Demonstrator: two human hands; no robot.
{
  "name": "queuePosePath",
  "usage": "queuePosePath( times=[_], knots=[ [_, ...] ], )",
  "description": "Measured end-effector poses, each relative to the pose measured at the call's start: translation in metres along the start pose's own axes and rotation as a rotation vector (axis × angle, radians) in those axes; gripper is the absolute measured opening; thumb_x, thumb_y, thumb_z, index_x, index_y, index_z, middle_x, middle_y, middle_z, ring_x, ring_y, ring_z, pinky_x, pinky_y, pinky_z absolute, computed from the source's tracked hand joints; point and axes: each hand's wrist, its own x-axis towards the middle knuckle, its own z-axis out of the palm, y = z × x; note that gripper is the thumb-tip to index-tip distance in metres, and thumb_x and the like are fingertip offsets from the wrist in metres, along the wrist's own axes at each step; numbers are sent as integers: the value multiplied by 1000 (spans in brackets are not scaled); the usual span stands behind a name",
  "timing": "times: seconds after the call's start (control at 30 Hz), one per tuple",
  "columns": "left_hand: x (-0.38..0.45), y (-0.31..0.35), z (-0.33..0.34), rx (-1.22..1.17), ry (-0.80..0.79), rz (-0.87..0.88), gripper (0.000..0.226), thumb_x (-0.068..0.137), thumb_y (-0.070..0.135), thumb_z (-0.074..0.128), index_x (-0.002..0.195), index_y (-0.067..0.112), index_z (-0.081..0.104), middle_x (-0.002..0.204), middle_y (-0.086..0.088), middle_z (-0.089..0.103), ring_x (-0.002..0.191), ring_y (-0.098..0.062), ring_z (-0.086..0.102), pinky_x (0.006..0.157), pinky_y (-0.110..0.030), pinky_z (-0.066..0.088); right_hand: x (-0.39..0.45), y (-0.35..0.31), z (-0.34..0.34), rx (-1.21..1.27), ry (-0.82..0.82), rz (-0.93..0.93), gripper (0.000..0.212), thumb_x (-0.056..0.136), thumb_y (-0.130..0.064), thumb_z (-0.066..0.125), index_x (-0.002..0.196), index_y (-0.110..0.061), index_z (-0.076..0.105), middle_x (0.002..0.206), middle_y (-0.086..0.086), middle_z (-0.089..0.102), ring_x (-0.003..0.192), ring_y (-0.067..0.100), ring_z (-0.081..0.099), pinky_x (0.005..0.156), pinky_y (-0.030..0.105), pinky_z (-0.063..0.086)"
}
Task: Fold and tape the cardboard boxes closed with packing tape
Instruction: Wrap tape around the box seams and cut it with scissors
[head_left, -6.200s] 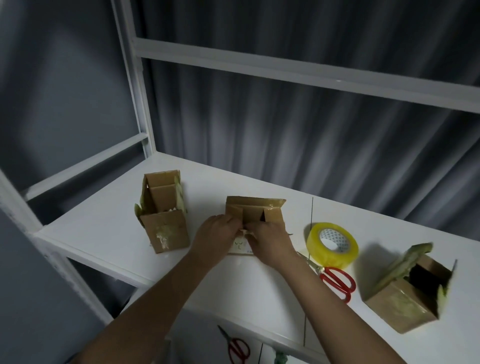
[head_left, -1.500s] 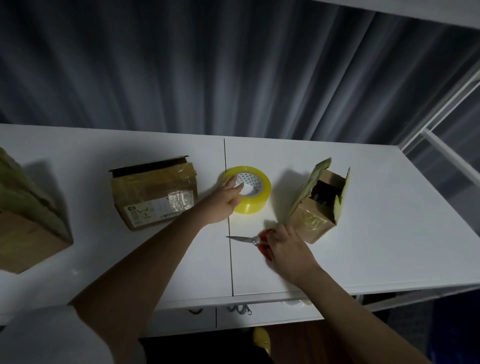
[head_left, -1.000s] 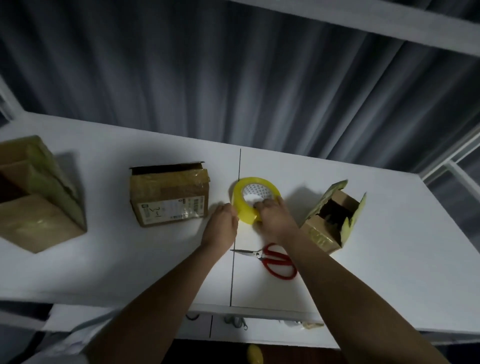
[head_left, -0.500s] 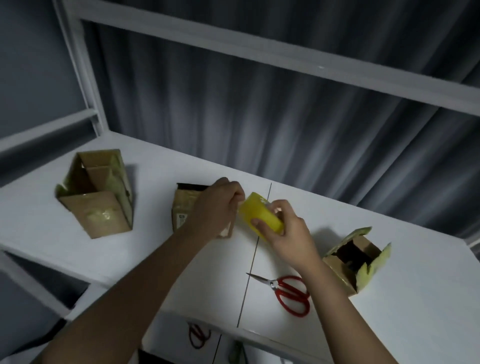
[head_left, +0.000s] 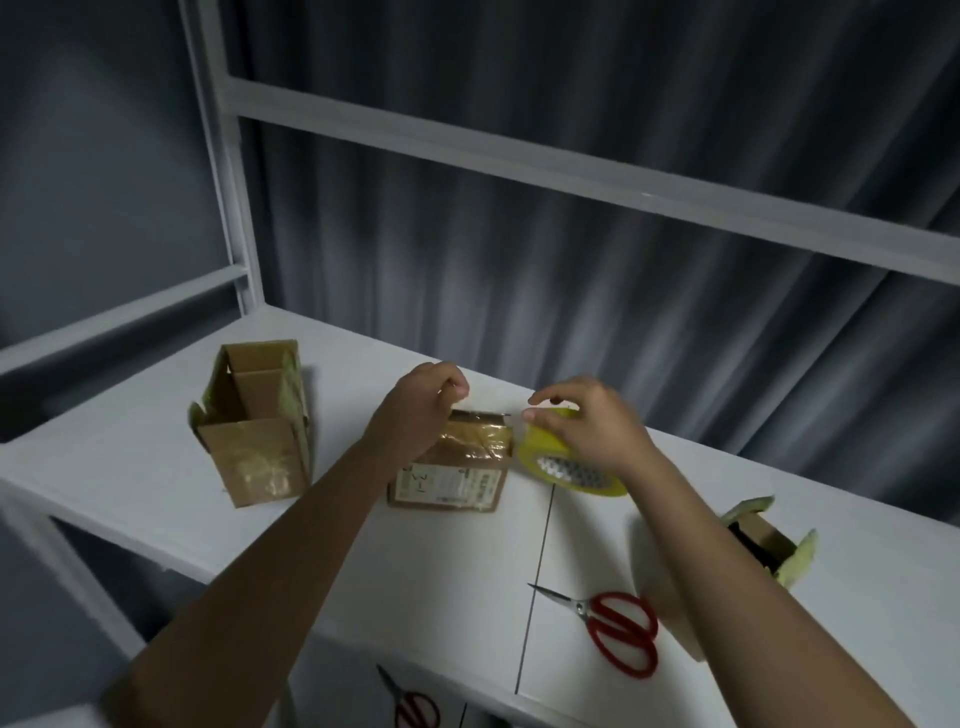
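Observation:
A small folded cardboard box (head_left: 451, 475) with a white label lies in the middle of the white shelf (head_left: 156, 499). My left hand (head_left: 418, 408) hovers over its far left corner, fingers curled and pinching the free end of the tape. My right hand (head_left: 587, 423) grips the yellow roll of packing tape (head_left: 569, 467), held in the air just right of the box. A short clear strip stretches between the two hands above the box's far edge.
An open cardboard box (head_left: 254, 423) stands at the left. Another open box (head_left: 769, 540) lies on its side at the right. Red-handled scissors (head_left: 613, 626) lie near the front edge. A second pair of scissors (head_left: 410, 706) shows on the level below.
My hands have drawn apart, pulling a strip of tape from the roll over the middle box. The roll has moved right; my left hand stays above the box.

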Motion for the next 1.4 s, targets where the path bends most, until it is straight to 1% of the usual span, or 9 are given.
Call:
queuePosePath(
  times=[0.13,0.3,0.43,0.6,0.83,0.97,1.2,1.3,1.4],
  knots=[
    [6,-14,-8,-110,1,-106,21,95,12,44,103,14,64,90,5,61,79,-7,55,70,-5,37,25,-27,-16,-217,-67,-86,24,84,-56,61,92,-35,71,93,-17,56,90,11,52,69,27,40],
    [8,-38,-16,-24,-9,-178,35,97,22,47,131,23,54,126,3,61,114,-16,56,99,-26,39,53,-49,-13,-197,-170,-77,18,78,-52,68,82,-35,71,90,-17,65,89,11,58,71,28,46],
    [0,-64,-32,-70,5,-250,58,94,18,54,146,24,29,138,3,50,114,-20,54,97,-35,45,63,-52,-16,-223,-210,-56,11,76,-43,71,77,-33,73,81,-18,66,82,7,59,67,26,47],
    [-10,-84,-23,-175,-230,-244,50,93,13,56,140,20,41,145,1,40,133,-19,38,108,-31,34,70,-53,-24,-214,-246,-41,9,76,-42,70,78,-33,74,81,-18,68,80,6,60,74,32,55],
    [-9,-94,-2,-196,-164,-132,19,85,14,68,103,17,66,110,4,63,108,-18,59,92,-22,44,81,-68,-27,-94,-303,-57,11,74,-46,73,76,-35,74,79,-16,69,79,9,66,74,38,59],
    [-7,-101,-2,-181,-104,-163,39,74,43,72,101,15,69,102,1,68,98,-17,61,84,-26,44,90,-78,-12,-56,-349,-44,9,76,-39,74,77,-30,76,76,-15,70,78,8,66,76,37,59],
    [-15,-99,-10,-595,-394,-301,48,77,10,76,119,20,55,119,9,57,112,-2,54,88,-18,48,98,-83,24,-140,-372,-19,11,75,-39,71,79,-30,76,80,-16,70,77,8,63,76,34,58],
    [-16,-88,-15,-764,-272,-412,8,89,21,62,97,23,58,97,8,62,87,4,60,77,-15,47,103,-89,32,-245,-389,-44,13,74,-42,71,80,-32,76,85,-15,69,79,9,62,74,30,55],
    [-13,-90,-14,-727,-71,-580,16,94,30,53,90,14,56,86,-5,59,76,-13,56,70,-24,48,106,-92,38,-297,-393,-49,15,74,-45,72,82,-33,75,88,-15,68,82,10,60,64,23,46]
  ],
)
